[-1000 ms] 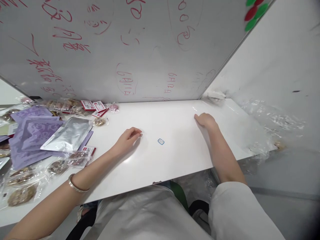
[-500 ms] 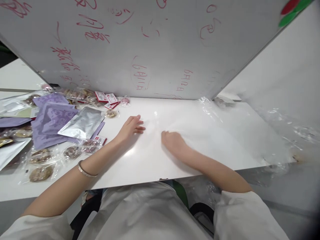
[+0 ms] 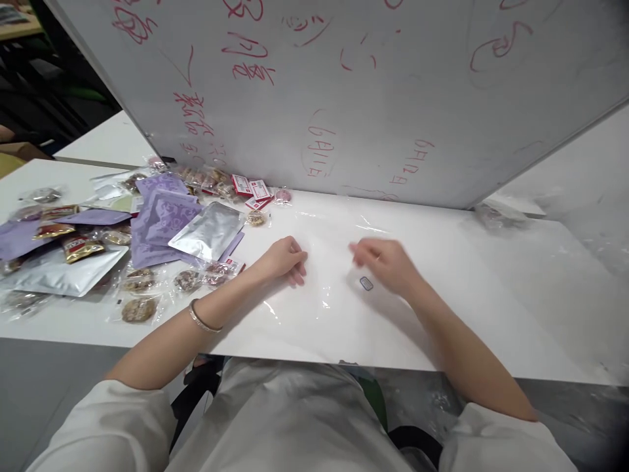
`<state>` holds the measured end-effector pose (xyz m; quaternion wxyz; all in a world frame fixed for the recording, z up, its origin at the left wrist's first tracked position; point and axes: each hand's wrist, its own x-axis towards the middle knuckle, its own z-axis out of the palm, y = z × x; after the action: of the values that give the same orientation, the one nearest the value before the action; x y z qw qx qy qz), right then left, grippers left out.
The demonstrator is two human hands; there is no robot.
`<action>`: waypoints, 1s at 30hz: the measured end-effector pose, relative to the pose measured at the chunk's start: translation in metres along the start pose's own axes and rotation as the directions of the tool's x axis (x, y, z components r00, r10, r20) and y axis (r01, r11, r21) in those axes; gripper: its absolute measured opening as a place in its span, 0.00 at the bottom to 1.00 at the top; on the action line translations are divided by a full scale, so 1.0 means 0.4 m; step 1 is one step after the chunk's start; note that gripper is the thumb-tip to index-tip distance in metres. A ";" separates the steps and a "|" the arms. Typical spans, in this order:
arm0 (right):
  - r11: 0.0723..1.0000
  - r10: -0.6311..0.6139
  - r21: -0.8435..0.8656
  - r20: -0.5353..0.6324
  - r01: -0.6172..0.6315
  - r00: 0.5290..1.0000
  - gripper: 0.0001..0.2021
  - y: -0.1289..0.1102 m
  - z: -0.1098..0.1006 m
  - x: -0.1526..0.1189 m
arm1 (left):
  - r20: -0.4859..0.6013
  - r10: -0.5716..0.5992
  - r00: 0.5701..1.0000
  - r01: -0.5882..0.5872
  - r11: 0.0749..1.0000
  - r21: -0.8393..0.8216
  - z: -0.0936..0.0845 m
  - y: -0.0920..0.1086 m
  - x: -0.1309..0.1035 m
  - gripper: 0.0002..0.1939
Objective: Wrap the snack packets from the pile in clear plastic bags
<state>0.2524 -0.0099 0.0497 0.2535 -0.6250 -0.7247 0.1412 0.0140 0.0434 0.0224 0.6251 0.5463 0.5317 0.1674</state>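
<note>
A clear plastic bag (image 3: pixel 324 288) lies nearly flat on the white table (image 3: pixel 472 308), showing mostly by its glints. My left hand (image 3: pixel 287 257), with a bangle on the forearm, is at its left side, thumb and forefinger pinched on the film and the other fingers drooping. Over the bag's right part is my right hand (image 3: pixel 386 262), closed and slightly blurred, its fingertips pointing left. Whatever it may pinch is too blurred to make out. A small dark-edged label (image 3: pixel 366 283) shows just below the right fingers.
Purple patterned pouches (image 3: pixel 170 216), a silver pouch (image 3: pixel 209 231), wrapped cookies (image 3: pixel 139 309), gold-wrapped packets (image 3: pixel 82 248) and red-white packets (image 3: pixel 258 190) are heaped at left. A whiteboard (image 3: pixel 295 85) with red writing stands behind. Crumpled clear plastic (image 3: pixel 498 216) lies at the back right.
The view has swung left, showing more of the heap. My left fingers have gone from spread to curled. My right hand has lifted somewhat, and the small label now shows beneath it.
</note>
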 end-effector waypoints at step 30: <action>0.880 -0.311 -0.416 -0.137 0.230 0.941 0.17 0.133 0.082 0.080 | -0.222 0.432 0.874 0.139 0.215 0.967 -0.226 0.039 0.029 0.16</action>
<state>0.2761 0.0344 0.0009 0.2111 -0.5662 -0.7895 -0.1076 -0.0524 0.1035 0.0449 -0.0117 0.8072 0.5899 -0.0168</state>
